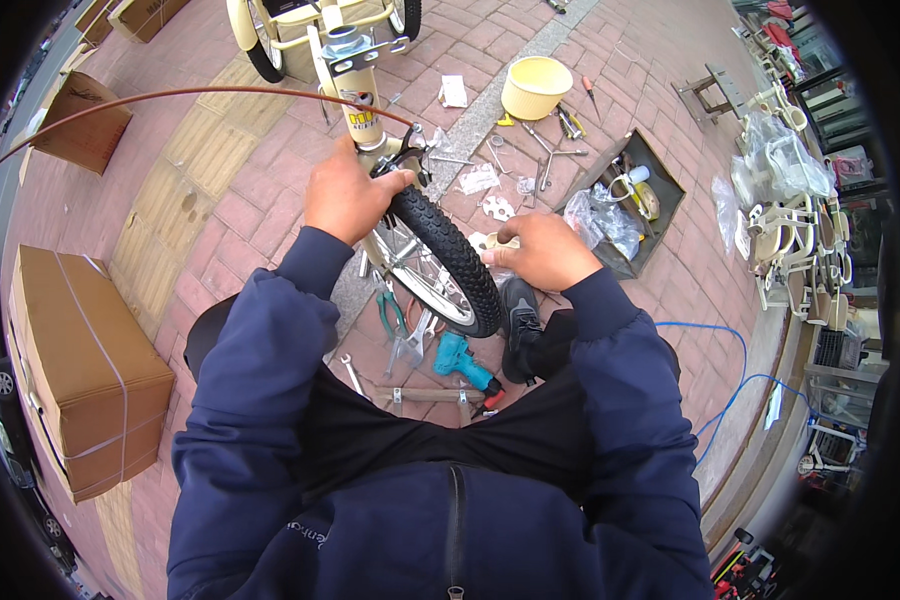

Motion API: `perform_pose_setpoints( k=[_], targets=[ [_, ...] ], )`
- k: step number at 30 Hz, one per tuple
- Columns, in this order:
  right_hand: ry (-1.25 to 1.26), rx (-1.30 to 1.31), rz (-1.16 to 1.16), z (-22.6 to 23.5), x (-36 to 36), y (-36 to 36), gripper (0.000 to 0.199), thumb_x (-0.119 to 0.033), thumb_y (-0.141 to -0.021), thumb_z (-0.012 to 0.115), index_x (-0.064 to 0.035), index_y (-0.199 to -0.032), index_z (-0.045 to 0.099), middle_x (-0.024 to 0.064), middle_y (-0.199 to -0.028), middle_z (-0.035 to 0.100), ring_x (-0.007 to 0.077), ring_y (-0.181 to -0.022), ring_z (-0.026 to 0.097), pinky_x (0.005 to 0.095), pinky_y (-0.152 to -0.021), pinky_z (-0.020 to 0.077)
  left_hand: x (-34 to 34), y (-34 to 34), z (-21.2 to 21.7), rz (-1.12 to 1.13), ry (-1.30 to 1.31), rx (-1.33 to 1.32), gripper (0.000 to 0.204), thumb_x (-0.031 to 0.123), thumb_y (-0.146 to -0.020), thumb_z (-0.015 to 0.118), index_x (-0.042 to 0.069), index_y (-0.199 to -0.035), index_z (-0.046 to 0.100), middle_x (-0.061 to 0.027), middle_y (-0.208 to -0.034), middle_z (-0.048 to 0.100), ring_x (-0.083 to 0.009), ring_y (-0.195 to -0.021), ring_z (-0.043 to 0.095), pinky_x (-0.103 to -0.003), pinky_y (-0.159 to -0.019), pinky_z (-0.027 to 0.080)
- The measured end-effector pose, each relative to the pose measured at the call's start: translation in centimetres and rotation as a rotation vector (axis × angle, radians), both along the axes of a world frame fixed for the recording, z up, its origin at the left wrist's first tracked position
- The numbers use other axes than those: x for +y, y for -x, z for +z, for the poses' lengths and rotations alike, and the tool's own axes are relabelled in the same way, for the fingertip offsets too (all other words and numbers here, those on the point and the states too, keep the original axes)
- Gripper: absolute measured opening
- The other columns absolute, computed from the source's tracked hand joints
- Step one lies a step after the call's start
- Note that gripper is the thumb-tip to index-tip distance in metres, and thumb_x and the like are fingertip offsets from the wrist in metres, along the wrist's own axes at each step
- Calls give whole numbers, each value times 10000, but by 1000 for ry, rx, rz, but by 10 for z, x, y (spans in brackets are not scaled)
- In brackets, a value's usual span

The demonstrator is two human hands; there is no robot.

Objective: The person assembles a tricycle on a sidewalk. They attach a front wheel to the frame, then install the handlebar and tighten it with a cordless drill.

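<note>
A small cream-coloured bicycle (355,95) stands in front of me on the brick pavement, its black knobby front wheel (450,265) between my arms. My left hand (348,195) is closed on the fork and brake area at the top of the wheel. My right hand (540,250) sits just right of the tyre with its fingers curled around a small pale part (497,241). A thin brown cable (170,95) arcs from the fork area away to the left. Both forearms wear dark blue sleeves.
Pliers (390,310), wrenches (410,345) and a teal power drill (462,362) lie below the wheel. A cream bucket (535,87), loose tools and an open box of parts (630,200) lie at the right. Cardboard boxes (85,370) stand at the left; blue cable (730,380) runs at the right.
</note>
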State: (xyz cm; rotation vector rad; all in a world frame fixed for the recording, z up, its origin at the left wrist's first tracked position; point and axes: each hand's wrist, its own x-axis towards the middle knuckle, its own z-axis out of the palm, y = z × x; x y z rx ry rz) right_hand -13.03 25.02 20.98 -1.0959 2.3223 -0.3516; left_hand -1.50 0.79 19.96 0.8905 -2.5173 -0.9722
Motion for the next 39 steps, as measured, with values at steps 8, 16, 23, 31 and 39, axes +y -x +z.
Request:
perform_pose_setpoints(
  k=[8,16,23,31,39],
  targets=[
    [-125,75,-209,-71,33,68,459,-434,-855,689,-7,-1013,742,237,-984,706,407,-941,674,467,-848,525,-1,-1,-1,-67,-26,30,569,322,-762,820,-17,-1161,596,-239,-986,709,-415,-941,687,-452,-831,533],
    [-257,109,-208,-140,81,119,439,-425,-861,670,-14,-995,744,241,-1042,698,416,-986,663,456,-892,524,1,-10,19,-75,186,-216,503,314,-786,782,-20,-1116,602,-267,-950,691,-439,-885,672,-495,-770,528],
    [-334,88,-356,-205,79,114,326,-331,-838,703,-64,-1019,748,207,-1043,710,390,-998,677,472,-888,534,8,-28,45,-144,301,-548,398,403,-809,747,11,-771,689,-210,-716,676,-401,-705,675,-487,-640,529],
    [-353,0,-303,-297,2,42,704,-402,-768,810,-82,-1253,412,211,-997,715,382,-947,703,495,-816,534,38,-36,41,-416,280,-616,438,484,-798,742,69,-669,691,-141,-547,598,-360,-535,624,-450,-510,494],
    [-298,-3,-237,-295,17,51,318,-202,-883,561,-58,-1165,581,236,-1046,706,408,-969,691,519,-827,539,36,-40,37,-521,257,-563,463,497,-822,704,56,-682,684,-163,-575,626,-342,-543,655,-431,-503,511]
  ],
)
